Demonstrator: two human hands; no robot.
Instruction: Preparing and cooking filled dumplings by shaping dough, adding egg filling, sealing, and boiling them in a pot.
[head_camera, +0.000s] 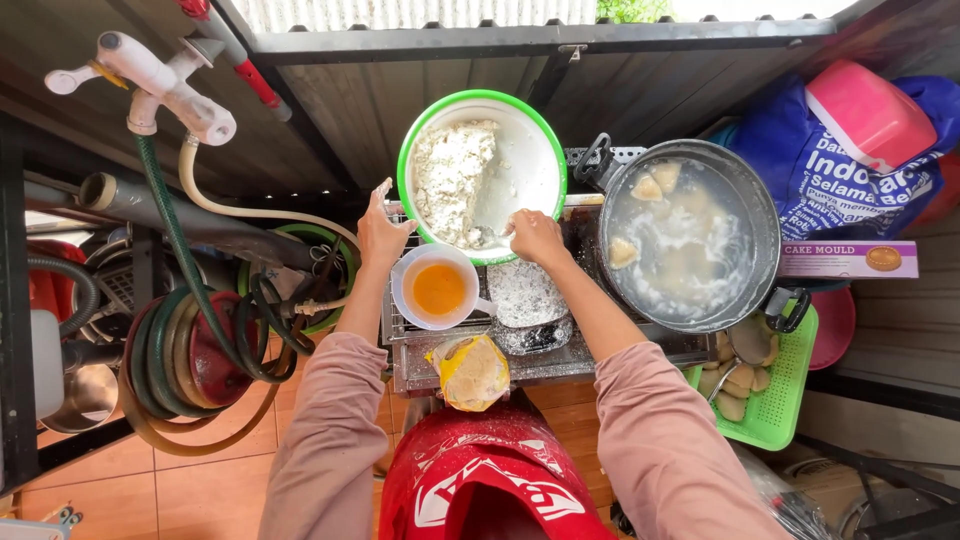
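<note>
A white bowl with a green rim (540, 160) holds crumbly white flour mix (450, 175) on its left side. My left hand (382, 235) rests at the bowl's near left rim, fingers apart, holding nothing. My right hand (535, 235) is at the bowl's near rim with fingers curled and floury; what it pinches I cannot tell. Just below my hands stands a white cup of orange liquid (438, 288), beside a floured piece (522, 295) on a metal tray (410, 370).
A dark pan (765, 210) at the right holds pale pieces in bubbling oil. A green basket (785, 400) has more pieces. A yellow bag (472, 372) lies near me. Hoses (175, 250), a tap (165, 85), a blue bag (800, 150) and a pink lid (868, 112) surround the stand.
</note>
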